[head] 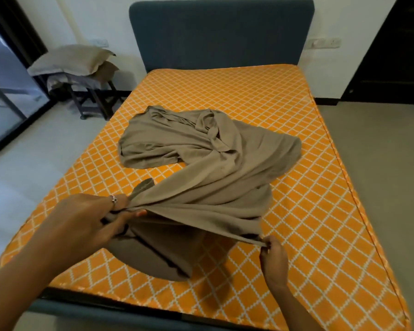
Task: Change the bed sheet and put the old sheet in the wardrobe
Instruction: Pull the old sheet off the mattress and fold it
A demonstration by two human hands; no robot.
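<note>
On the bed, a taupe sheet lying crumpled across the middle of the orange diamond-patterned surface, one edge lifted and drawn taut at the foot end. Left hand gripping a bunched corner of that edge, fingers curled round the cloth, a ring showing on one of them. Right hand pinching the hem further along, thumb and fingertips closed on it. Judged from this: either the old sheet already stripped and being gathered or folded, or the fresh one being opened out for spreading; cannot tell which. Likewise unclear whether the orange patterned layer is a bare mattress cover or a sheet in its own right. Pillows stacked on a table beside the headboard, off the bed, which fits a change under way. Nothing yet stored; no second sheet to be made out. Probably still left: spreading and tucking, returning the pillows, folding and carrying the old sheet away. Wardrobe not identifiable; a dark panel at the far right may be a door or furniture, cut off by the frame. Sheet's underside below the raised edge in shadow, its folds hard to read. Bed's near corners cropped.
</note>
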